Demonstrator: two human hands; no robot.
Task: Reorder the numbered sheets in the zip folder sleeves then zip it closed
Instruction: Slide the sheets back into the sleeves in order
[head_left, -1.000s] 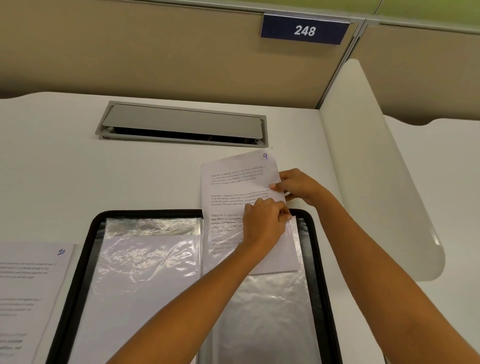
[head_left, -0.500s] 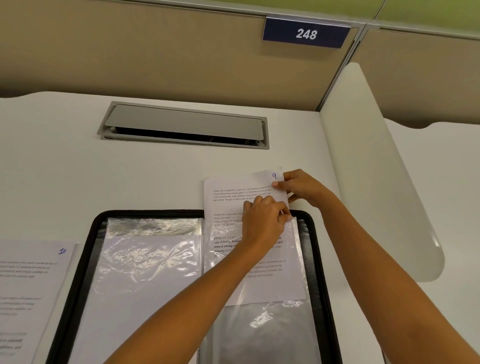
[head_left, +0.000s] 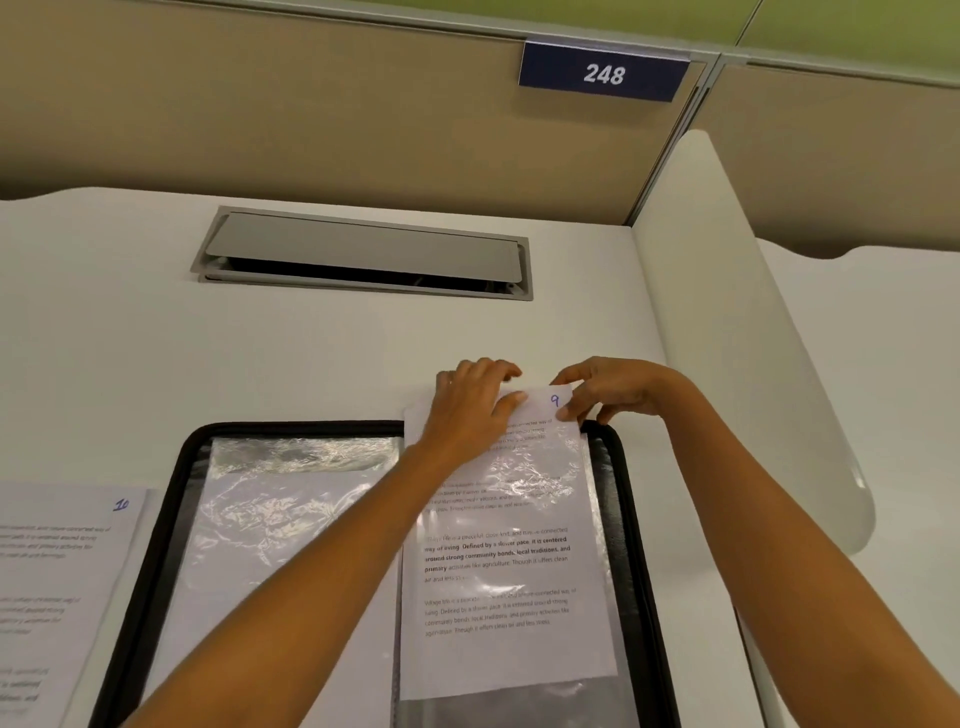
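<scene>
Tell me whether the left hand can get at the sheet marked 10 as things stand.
Probably yes. Sheet 10 lies uncovered on the desk left of the zip folder, on the side of the left hand. But that hand holds sheet 9 and must let go first.

My feed shows two limbs. The left hand is bare, and knuckle ridges are visible across its back. The left forearm is uncovered from the wrist to the frame edge at 7 o'clock. The right hand is bare. The right forearm is uncovered from the wrist to the frame edge at 4 o'clock. Both forearms are slender. The nails are too small to assess.
</scene>
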